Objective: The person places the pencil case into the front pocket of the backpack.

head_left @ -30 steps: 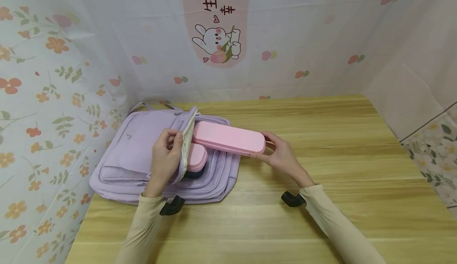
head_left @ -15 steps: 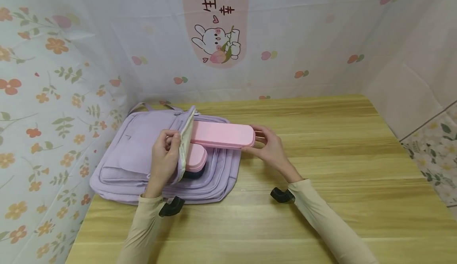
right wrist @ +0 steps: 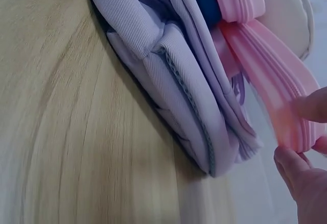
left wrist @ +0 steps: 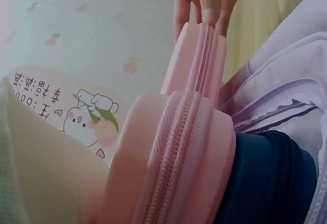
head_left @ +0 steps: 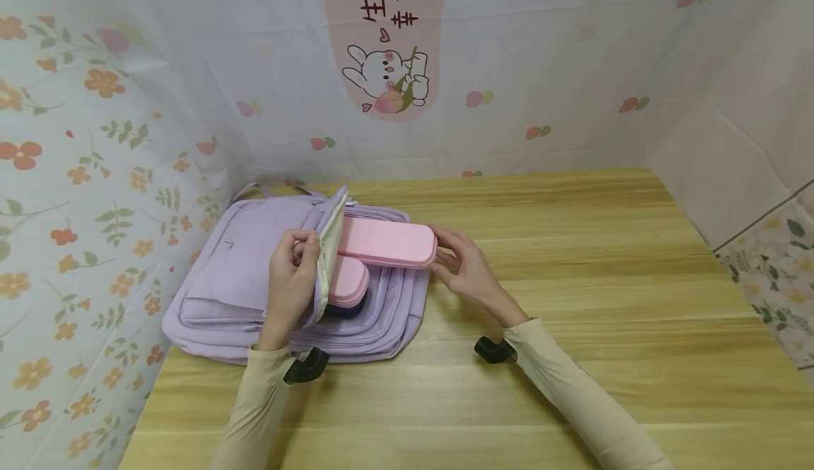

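A lilac backpack (head_left: pixel 235 244) lies flat on the table, its front pocket pulled open. My left hand (head_left: pixel 292 272) grips the edge of the pocket flap (head_left: pixel 331 247), whose pale lining shows. One end of a long pink zip case (head_left: pixel 386 240) is inside the pocket; my right hand (head_left: pixel 467 272) holds the other end between thumb and fingers. In the pocket sits a second pink zip case (head_left: pixel 348 280), partly behind the flap. Beside it is a dark blue zip case (left wrist: pixel 265 178), mostly hidden in the head view.
The wooden table (head_left: pixel 572 244) stretches to the right and front of the backpack. Behind it hangs a white cloth (head_left: pixel 540 67) with a rabbit print, and a flowered cloth (head_left: pixel 83 208) hangs on the left. Black wrist mounts (head_left: pixel 307 367) stick out from both sleeves.
My right hand has moved left with the long pink case, which has slid farther into the pocket. The left hand keeps its grip on the flap.
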{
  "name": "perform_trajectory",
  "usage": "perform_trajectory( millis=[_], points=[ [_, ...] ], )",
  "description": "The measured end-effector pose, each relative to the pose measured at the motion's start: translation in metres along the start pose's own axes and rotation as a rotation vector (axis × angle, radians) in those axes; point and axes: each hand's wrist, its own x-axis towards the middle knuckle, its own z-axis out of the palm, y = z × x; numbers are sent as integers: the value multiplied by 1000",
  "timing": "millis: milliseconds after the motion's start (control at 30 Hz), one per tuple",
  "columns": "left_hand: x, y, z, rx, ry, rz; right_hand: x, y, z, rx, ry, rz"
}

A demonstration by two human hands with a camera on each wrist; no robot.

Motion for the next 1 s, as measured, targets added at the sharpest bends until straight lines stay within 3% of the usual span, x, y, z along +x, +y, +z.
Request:
perform_trajectory(
  millis=[400,1000],
  points=[
    [0,-1,2,7,-14,-12,17,4,22,-83,78,5],
    [0,-2,1,3,-29,0,41,1,48,4,71,123]
  ],
)
